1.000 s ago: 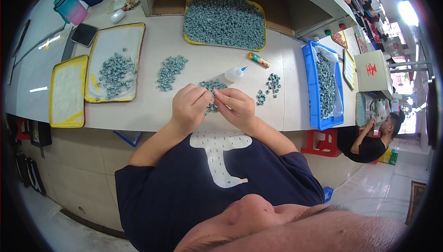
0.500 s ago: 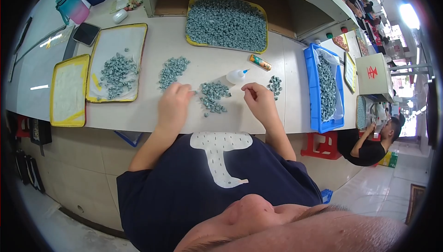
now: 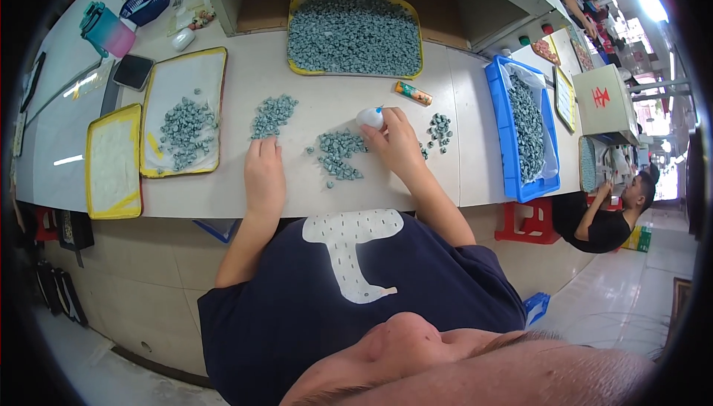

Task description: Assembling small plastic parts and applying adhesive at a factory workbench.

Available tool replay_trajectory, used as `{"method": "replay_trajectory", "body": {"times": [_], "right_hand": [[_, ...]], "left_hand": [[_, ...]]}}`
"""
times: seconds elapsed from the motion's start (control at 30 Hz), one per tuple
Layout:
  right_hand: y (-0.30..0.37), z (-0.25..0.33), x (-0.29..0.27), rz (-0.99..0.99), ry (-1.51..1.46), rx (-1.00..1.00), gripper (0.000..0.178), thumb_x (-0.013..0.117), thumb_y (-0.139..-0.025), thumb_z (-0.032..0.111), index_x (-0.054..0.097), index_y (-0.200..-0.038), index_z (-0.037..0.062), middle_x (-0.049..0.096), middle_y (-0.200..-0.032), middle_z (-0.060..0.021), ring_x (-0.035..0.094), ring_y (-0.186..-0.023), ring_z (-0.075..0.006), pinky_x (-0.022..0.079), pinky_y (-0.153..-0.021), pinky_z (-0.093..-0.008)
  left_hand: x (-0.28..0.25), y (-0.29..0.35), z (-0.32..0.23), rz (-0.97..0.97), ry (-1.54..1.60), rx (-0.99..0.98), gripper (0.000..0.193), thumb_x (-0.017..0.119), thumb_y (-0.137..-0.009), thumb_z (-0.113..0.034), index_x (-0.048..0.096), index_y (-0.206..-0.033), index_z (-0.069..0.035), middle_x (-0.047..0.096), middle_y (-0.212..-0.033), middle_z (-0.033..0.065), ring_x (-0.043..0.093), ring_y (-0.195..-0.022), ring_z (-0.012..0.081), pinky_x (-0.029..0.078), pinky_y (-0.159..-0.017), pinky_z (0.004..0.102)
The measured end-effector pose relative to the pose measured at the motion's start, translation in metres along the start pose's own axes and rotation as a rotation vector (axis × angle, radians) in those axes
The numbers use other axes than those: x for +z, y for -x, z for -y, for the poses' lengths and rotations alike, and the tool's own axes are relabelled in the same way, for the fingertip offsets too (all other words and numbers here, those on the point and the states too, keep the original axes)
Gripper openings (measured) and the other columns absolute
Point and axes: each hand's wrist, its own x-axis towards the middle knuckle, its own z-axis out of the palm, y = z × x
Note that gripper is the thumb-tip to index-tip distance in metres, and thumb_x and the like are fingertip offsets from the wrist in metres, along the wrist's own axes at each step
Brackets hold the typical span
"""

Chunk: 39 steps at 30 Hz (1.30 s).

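My right hand is closed on a small white squeeze bottle with a blue tip, holding it just above a middle pile of small grey-green stone-like pieces. At the near edge of a left pile of the same pieces, my left hand rests with fingers stretched forward and close together. Its fingertips reach the pile's edge, and I see nothing held in them. Off to the right of my right hand lies a smaller group of pieces.
A yellow-rimmed tray full of pieces stands at the back. Left are a paper-lined tray, another yellow-edged tray and a phone. Right are an orange-green tube and a blue crate. A person sits farther right.
My right hand has moved forward and taken hold of the squeeze bottle, now tilted. My left hand has shifted left, away from the middle pile to the left pile's edge. The view has shifted slightly.
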Motion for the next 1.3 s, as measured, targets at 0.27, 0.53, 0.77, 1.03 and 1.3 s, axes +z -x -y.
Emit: {"method": "replay_trajectory", "body": {"times": [0.27, 0.53, 0.77, 1.03, 1.3], "right_hand": [[0.011, -0.016, -0.048, -0.173, -0.167, -0.106, 0.030, 0.071, -0.081, 0.015, 0.058, -0.105, 0.0001, 0.059, -0.098, -0.0148, 0.061, -0.083, -0.0277, 0.050, -0.077, -0.0335], [0.048, -0.036, -0.141, -0.152, -0.422, -0.163, 0.026, 0.065, -0.082, 0.008, 0.061, -0.107, 0.0023, 0.064, -0.106, -0.0108, 0.063, -0.099, -0.0226, 0.047, -0.089, -0.0312], [0.086, -0.042, -0.178, -0.264, -0.402, -0.219, 0.030, 0.070, -0.078, 0.015, 0.058, -0.102, 0.0018, 0.063, -0.095, -0.0149, 0.064, -0.087, -0.0287, 0.050, -0.077, -0.0346], [0.121, -0.046, -0.195, -0.409, -0.308, -0.223, 0.028, 0.070, -0.077, 0.016, 0.057, -0.098, 0.0010, 0.061, -0.088, -0.0138, 0.061, -0.076, -0.0255, 0.049, -0.070, -0.0332], [0.140, -0.025, -0.192, -0.377, -0.338, -0.210, 0.029, 0.070, -0.078, 0.017, 0.058, -0.101, 0.0011, 0.061, -0.089, -0.0138, 0.061, -0.074, -0.0242, 0.049, -0.067, -0.0322]], "left_hand": [[-0.004, 0.000, -0.049, 0.082, -0.095, 0.023, 0.012, 0.052, -0.089, -0.003, 0.053, -0.101, 0.001, 0.054, -0.096, 0.0179, 0.054, -0.090, 0.0377, 0.045, -0.078, 0.0427], [-0.004, 0.001, -0.163, 0.104, 0.207, 0.148, 0.007, 0.050, -0.090, 0.000, 0.052, -0.096, 0.002, 0.052, -0.094, 0.0174, 0.053, -0.088, 0.0356, 0.045, -0.079, 0.0408], [-0.009, 0.024, -0.213, 0.043, 0.274, 0.226, 0.005, 0.050, -0.091, 0.000, 0.053, -0.095, 0.002, 0.057, -0.097, 0.0155, 0.057, -0.083, 0.0290, 0.047, -0.073, 0.0367], [-0.048, 0.071, -0.245, 0.085, 0.386, 0.147, 0.009, 0.057, -0.090, -0.004, 0.061, -0.097, 0.001, 0.060, -0.083, 0.0076, 0.055, -0.069, 0.0147, 0.046, -0.063, 0.0267], [-0.076, 0.092, -0.230, 0.266, 0.814, -0.129, 0.016, 0.058, -0.090, -0.003, 0.063, -0.103, 0.006, 0.063, -0.085, 0.0077, 0.057, -0.069, 0.0135, 0.047, -0.061, 0.0250]]}}
